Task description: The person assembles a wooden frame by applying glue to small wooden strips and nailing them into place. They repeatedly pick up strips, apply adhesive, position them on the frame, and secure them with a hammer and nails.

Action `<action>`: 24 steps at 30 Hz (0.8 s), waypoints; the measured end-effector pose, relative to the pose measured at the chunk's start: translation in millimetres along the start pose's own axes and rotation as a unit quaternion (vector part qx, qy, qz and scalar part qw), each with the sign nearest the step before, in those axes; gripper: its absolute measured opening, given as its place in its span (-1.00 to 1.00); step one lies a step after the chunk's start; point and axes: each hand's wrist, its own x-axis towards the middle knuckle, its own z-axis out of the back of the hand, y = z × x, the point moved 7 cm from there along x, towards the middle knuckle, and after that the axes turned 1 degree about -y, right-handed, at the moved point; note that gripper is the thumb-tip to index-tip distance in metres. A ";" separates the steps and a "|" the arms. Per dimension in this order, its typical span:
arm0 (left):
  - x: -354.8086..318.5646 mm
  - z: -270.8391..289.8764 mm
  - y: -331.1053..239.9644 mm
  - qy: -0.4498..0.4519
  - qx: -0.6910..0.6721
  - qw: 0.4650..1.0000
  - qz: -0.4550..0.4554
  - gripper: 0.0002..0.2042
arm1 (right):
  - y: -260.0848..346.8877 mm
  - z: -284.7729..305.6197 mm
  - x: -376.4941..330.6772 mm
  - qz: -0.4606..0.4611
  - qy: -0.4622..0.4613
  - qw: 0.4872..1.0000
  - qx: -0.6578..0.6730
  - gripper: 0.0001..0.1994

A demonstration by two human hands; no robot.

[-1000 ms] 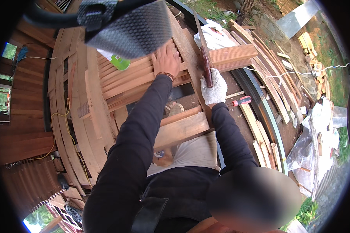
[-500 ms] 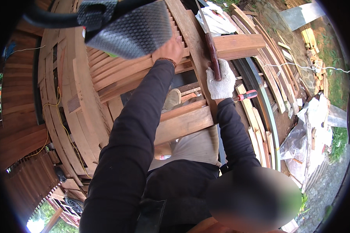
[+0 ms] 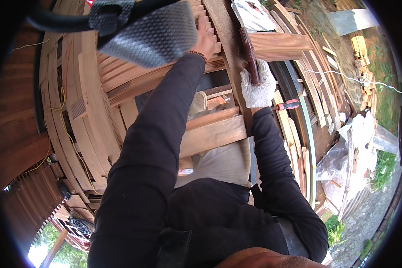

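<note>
My right hand, in a white knit glove, grips the dark wooden handle of a tool that points up along an upright wooden post. My bare left hand, with a bead bracelet at the wrist, lies flat on stacked curved wooden slats just left of that post. A thick curved wooden beam sticks out to the right behind the tool. Both sleeves are black. The tool's head is hidden at the top.
A red-handled screwdriver lies just right of my right wrist. A wooden plank crosses below my arms. Loose boards, plastic sheeting and white cloth lie at the right. A grey padded strap hangs at top left.
Both hands have moved up in the view along the post and slats. The right hand still grips the tool, and the left hand still rests on the slats.
</note>
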 end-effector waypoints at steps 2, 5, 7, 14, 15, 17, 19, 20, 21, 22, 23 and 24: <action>0.1 -1.3 0.8 -0.003 0.014 1.000 -0.003 -0.41 | 2.4 0.8 -1.2 0.000 -0.006 1.000 0.006 -0.67; 0.8 -3.2 -0.2 -0.093 0.038 0.994 -0.033 -0.44 | 2.9 1.4 -1.0 0.015 -0.012 0.999 -0.034 -0.68; 3.9 -16.2 5.7 -0.156 0.027 0.986 -0.050 -0.45 | 5.8 -0.5 -0.6 0.016 -0.011 1.000 -0.003 -0.68; 8.0 -4.4 1.9 -0.068 0.006 0.996 -0.061 -0.40 | 8.3 1.4 -1.2 0.018 -0.017 1.000 -0.001 -0.68; 7.7 -4.4 2.8 -0.073 0.003 0.995 -0.062 -0.41 | 7.8 0.6 -1.3 0.018 -0.017 1.000 0.000 -0.68; 6.9 -4.8 3.3 -0.082 -0.004 0.994 -0.065 -0.42 | 5.7 0.5 -1.7 0.018 -0.017 1.000 0.001 -0.67; 4.5 -2.1 2.7 -0.100 -0.013 0.992 -0.068 -0.42 | 2.3 -0.8 -2.1 0.021 -0.020 1.000 0.003 -0.67; 3.1 -0.5 2.4 -0.109 -0.018 0.991 -0.070 -0.42 | 0.7 -1.0 -2.6 0.023 -0.021 1.000 0.003 -0.67; 2.8 0.3 3.0 -0.117 -0.012 0.991 -0.070 -0.42 | 1.1 -1.2 -2.1 0.026 -0.017 0.999 -0.011 -0.67; 2.2 1.3 3.7 -0.124 -0.006 0.990 -0.071 -0.42 | 2.4 -0.7 -1.2 0.030 -0.013 0.999 -0.025 -0.67; 1.1 2.7 4.6 -0.132 0.000 0.989 -0.071 -0.42 | 3.5 -1.1 -1.5 0.034 -0.008 0.999 -0.038 -0.66; 3.5 2.5 4.0 -0.095 -0.023 0.993 -0.073 -0.41 | 3.0 -1.6 -1.5 0.031 -0.008 0.999 -0.031 -0.67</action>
